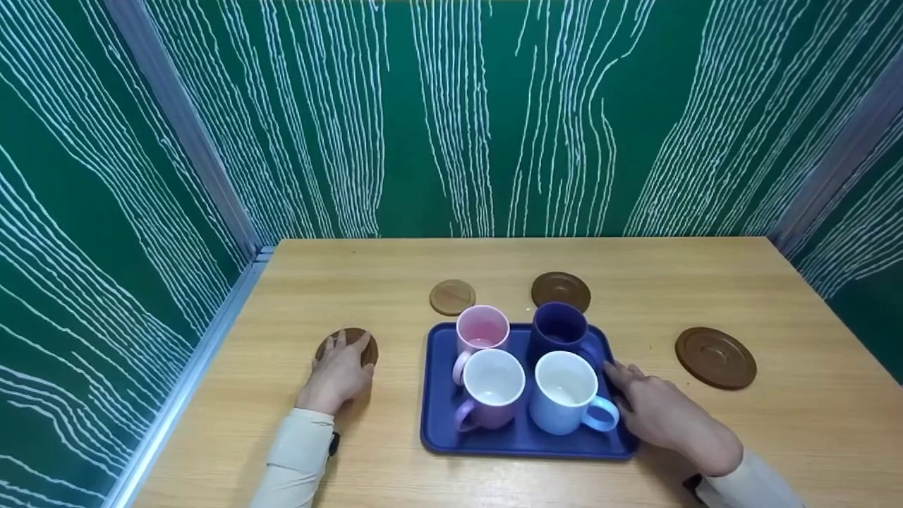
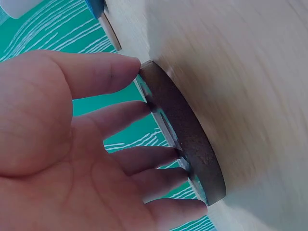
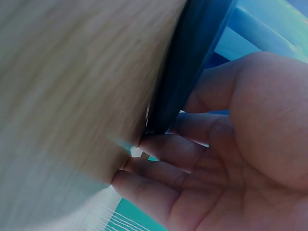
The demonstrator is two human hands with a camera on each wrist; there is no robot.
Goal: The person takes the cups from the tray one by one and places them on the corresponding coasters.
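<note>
My left hand (image 1: 342,374) rests its spread, fairly straight fingertips on a round brown wooden coaster (image 2: 185,130) lying on the table. In the left wrist view, its thumb tip is right at the coaster's rim. At the right edge of a blue tray (image 1: 441,395), my right hand (image 1: 667,409) touches the side with thumb and fingers extended; its lower fingertips reach the tabletop in the right wrist view. On the tray stand a pink mug (image 1: 482,328), a dark blue mug (image 1: 554,339), a purple mug (image 1: 497,409) and a light blue mug (image 1: 557,413), all upright.
Behind the tray lie a light wooden coaster (image 1: 452,297) and a dark brown wooden saucer (image 1: 561,291), close to its far edge. Another brown saucer (image 1: 715,357) is to the right. Green panels (image 1: 536,120) with white lines border the wooden table (image 1: 338,271).
</note>
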